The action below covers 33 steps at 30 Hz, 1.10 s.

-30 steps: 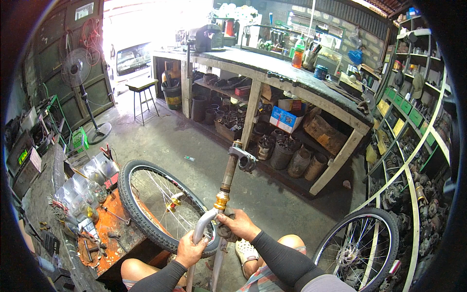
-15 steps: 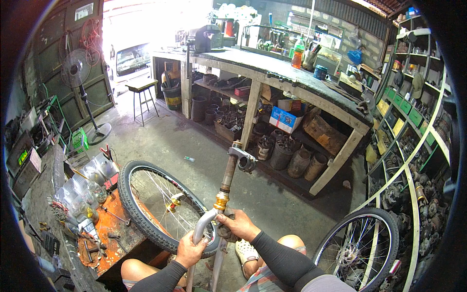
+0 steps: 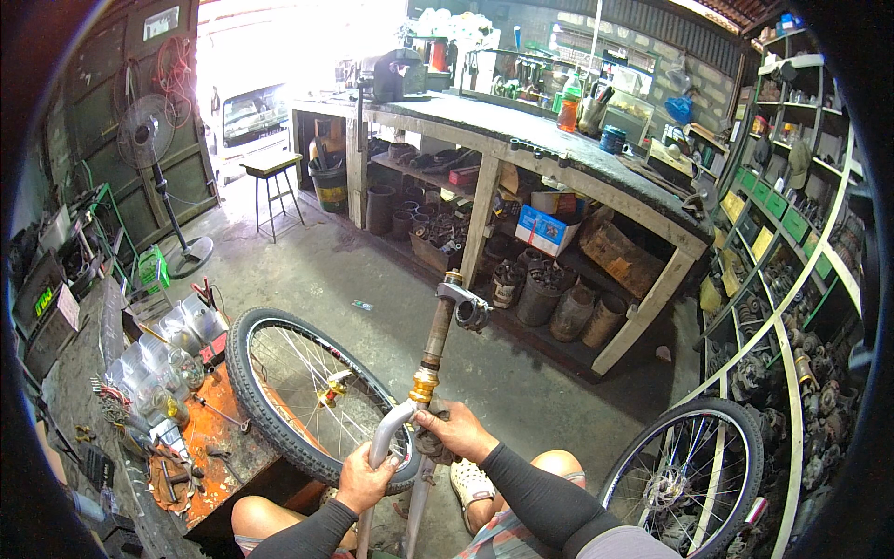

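Observation:
Upright before me stands silver bicycle tubing [image 3: 383, 430]; whether it is a fork or a frame I cannot tell. Gold headset rings [image 3: 424, 385] sit at its bend, and a worn steerer tube [image 3: 439, 326] rises from them to a grey stem clamp [image 3: 465, 304]. My left hand [image 3: 365, 480] is closed round the bent silver tube. Just below the gold rings, my right hand [image 3: 458, 430] is closed on a dark, crumpled rag [image 3: 436, 447] pressed to the tubing. Its fingertips are partly hidden.
A bicycle wheel [image 3: 279, 419] leans on the orange work surface [image 3: 228, 456] at left, among tools and clear containers. Another wheel [image 3: 684, 484] stands at right beside crowded shelves [image 3: 792, 279]. Ahead runs a long workbench [image 3: 503, 130]; a stool [image 3: 270, 170] and fan [image 3: 149, 130] stand far left.

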Available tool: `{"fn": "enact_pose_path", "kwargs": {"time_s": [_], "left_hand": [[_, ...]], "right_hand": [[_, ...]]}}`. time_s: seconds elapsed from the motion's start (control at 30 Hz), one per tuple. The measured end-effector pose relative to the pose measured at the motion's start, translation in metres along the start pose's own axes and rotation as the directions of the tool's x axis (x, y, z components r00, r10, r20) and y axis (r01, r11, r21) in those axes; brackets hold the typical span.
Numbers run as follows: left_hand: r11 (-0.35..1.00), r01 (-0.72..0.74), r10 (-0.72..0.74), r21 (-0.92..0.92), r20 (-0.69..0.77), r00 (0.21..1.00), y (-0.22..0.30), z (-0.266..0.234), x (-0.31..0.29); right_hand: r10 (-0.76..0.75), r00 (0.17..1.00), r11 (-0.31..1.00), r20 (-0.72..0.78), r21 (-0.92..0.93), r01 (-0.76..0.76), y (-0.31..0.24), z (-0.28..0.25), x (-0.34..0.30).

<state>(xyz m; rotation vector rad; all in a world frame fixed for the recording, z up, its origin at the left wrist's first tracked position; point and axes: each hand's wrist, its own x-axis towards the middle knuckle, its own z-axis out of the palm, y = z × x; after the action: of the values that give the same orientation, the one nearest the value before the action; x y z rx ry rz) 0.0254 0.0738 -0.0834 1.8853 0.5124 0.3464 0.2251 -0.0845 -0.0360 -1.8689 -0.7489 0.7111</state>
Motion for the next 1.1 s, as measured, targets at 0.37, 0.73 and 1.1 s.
{"fn": "enact_pose_path", "kwargs": {"time_s": [0.37,0.73,1.1], "left_hand": [[1.000,0.021,-0.021,-0.011,0.000,1.000,0.005,0.000,0.000],[1.000,-0.010,0.010,0.011,-0.004,1.000,0.004,0.002,0.001],[0.999,-0.019,0.019,-0.032,-0.014,1.000,-0.007,0.002,0.001]], "right_hand": [[-0.005,1.000,1.000,0.003,0.006,0.005,0.007,0.001,0.003],[0.009,1.000,0.998,0.009,0.057,-0.009,0.016,0.002,0.006],[-0.029,1.000,0.999,-0.004,0.031,0.029,0.001,0.003,0.002]]}}
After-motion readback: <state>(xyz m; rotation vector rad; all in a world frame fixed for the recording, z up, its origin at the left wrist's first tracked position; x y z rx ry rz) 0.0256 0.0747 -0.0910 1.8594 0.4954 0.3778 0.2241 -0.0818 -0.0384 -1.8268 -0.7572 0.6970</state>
